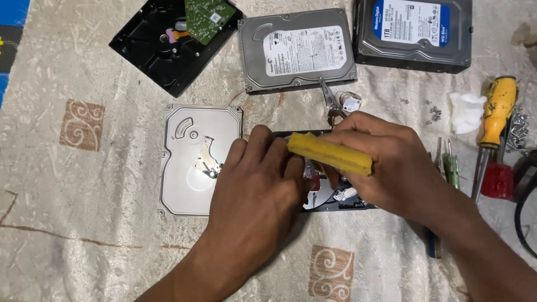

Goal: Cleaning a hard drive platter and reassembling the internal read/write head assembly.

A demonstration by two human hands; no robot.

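Two hands on one open drive (335,200), mid-tabletop.

Item 1: left hand (258,179). Palm down over the drive's 9 o'clock half, fingers (263,142) together and pressed flat, by my judgement to pin the case so it does not slide on the cloth (84,235).

Item 2: right hand (391,168). Fingers clamped on a yellow sponge (330,154), thumb under, knuckles over the drive's 3 o'clock side. The sponge is held edge-on above the drive; I cannot tell whether it touches the platter. Its long axis runs from 10 o'clock to 4 o'clock, the free end pointing toward 10 o'clock, over my left fingertips.

Item 3: open drive. Mostly hidden under both hands; only a dark rim and some bright metal show at 6 o'clock. Its long axis I cannot tell.

Item 4: lid (193,159). Silver, inner face up, just beside the drive at 9 o'clock, set aside within reach.

Item 5: three more drives along 12 o'clock. One black shell (151,50) with a green board (208,18) on it, one silver drive (296,50), one blue-labelled drive (414,33).

Item 6: tools at 3 o'clock. Yellow-handled screwdriver (498,112), red-handled one (497,180), slim green driver (451,170), loose screws (432,112), white tissue (465,112); kept clear of the work yet near my right hand.

Item 7: small metal arm part (334,105) at 12 o'clock, between the silver drive and my right hand.
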